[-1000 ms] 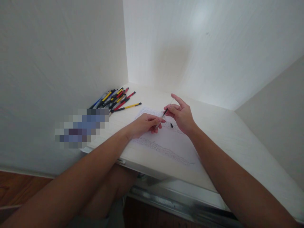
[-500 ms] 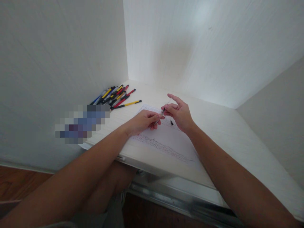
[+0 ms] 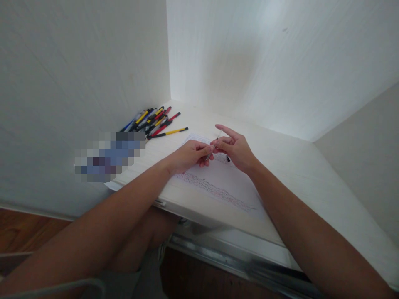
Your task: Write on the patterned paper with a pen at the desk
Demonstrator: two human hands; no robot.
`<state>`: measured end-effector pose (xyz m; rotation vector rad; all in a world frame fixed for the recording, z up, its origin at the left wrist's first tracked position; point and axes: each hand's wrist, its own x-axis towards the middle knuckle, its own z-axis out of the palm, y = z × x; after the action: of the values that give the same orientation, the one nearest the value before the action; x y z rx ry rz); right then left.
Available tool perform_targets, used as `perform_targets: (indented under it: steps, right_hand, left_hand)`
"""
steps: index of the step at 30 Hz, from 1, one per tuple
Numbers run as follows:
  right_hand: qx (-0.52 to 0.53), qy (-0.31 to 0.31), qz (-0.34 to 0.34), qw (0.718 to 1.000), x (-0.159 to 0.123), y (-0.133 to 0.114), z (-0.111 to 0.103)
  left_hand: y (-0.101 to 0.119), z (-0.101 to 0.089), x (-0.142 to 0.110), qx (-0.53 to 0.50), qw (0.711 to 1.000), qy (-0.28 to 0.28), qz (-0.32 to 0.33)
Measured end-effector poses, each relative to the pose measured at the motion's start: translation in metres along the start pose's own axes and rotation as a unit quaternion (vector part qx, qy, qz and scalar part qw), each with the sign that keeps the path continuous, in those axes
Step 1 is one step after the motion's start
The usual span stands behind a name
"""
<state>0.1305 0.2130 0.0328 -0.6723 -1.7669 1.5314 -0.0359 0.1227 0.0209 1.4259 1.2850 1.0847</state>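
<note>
A: What do the fingers grasp?
B: The left hand (image 3: 188, 157) and right hand (image 3: 236, 148) meet fingertip to fingertip, both pinching one thin clear plastic pen tube (image 3: 213, 146) just above the white sheet of paper with dotted lines (image 3: 218, 182) on the pale wooden worktop (image 3: 299, 174).
A: Anything beside them?
B: A small black pen cap (image 3: 228, 158) lies under the right fingers. Farther left, a heap of yellow, red and blue pens (image 3: 154, 122) rests against the wall.
</note>
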Motion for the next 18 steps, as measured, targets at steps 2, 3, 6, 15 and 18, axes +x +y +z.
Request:
perform_targets:
  steps: [2, 3, 6, 15, 18]
  right_hand:
    - [-0.004, -0.006, 0.0, 1.0, -0.0001, 0.0003, -0.0004]
    - [-0.008, -0.008, -0.002, 1.0, -0.0001, 0.0005, -0.0008]
    - [-0.02, -0.019, -0.006, 1.0, -0.0003, 0.0012, -0.0023]
    - [-0.005, -0.029, 0.01, 1.0, -0.0011, 0.0021, -0.0013]
    - [0.019, -0.024, 0.004, 1.0, 0.0007, 0.0035, -0.0025]
  left_hand:
    - [-0.0029, -0.0006, 0.0014, -0.005, 1.0, -0.002, 0.003]
    - [-0.0039, -0.001, 0.0018, -0.005, 1.0, -0.004, 0.003]
    - [-0.0044, -0.0023, 0.0014, -0.004, 1.0, -0.012, 0.008]
    - [0.0022, -0.0002, -0.0013, -0.043, 0.999, -0.008, -0.007]
    - [0.001, 0.0015, 0.0008, -0.098, 0.995, -0.001, -0.035]
